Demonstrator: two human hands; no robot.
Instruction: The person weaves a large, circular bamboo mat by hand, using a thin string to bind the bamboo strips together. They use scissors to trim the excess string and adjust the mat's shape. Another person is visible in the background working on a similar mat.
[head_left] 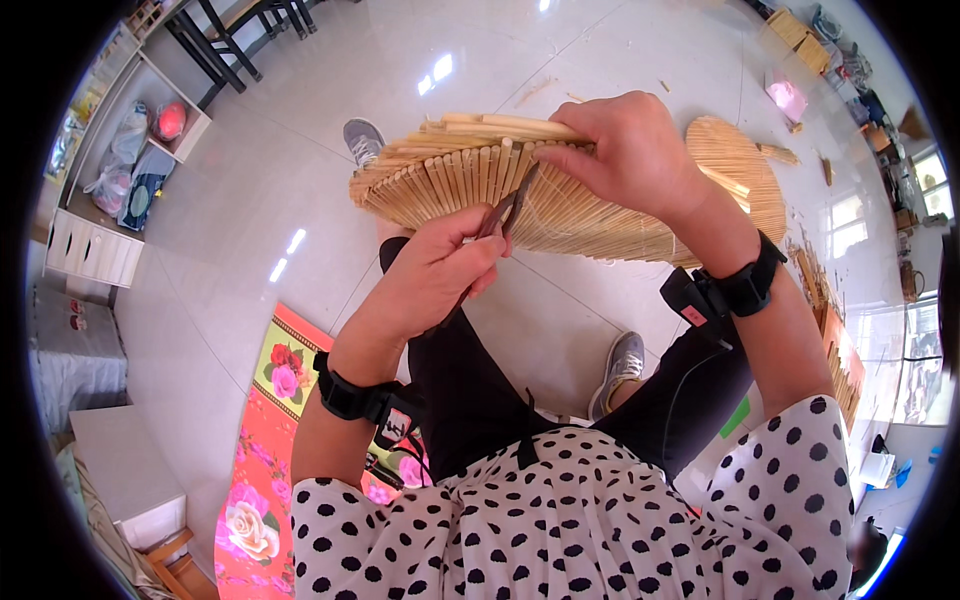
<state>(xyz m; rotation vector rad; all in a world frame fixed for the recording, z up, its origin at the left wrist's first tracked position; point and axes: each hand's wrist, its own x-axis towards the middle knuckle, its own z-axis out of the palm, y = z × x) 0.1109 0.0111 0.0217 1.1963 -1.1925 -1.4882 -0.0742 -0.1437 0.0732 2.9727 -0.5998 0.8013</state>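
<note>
A round mat of straw-coloured stalks [600, 220], stitched side by side, is tilted up in front of my knees with its stalk ends toward me. My left hand [445, 265] is closed around a dark metal pair of pliers [517, 198]; the tips are at the stalk ends, beside one stalk that sticks up. My right hand [635, 150] grips the mat's upper edge, thumb on the near side and fingers behind, where several loose-looking stalks [490, 124] lie along the rim. A thin pale thread hangs across the mat near the plier tips.
Another round stalk mat [735, 160] lies on the tiled floor to the right. Stalk bundles [835, 340] and scraps are farther right. A floral pink sheet [262, 480] lies at my left. A shelf with bags [130, 160] and a dark-legged table [205, 45] stand at the far left.
</note>
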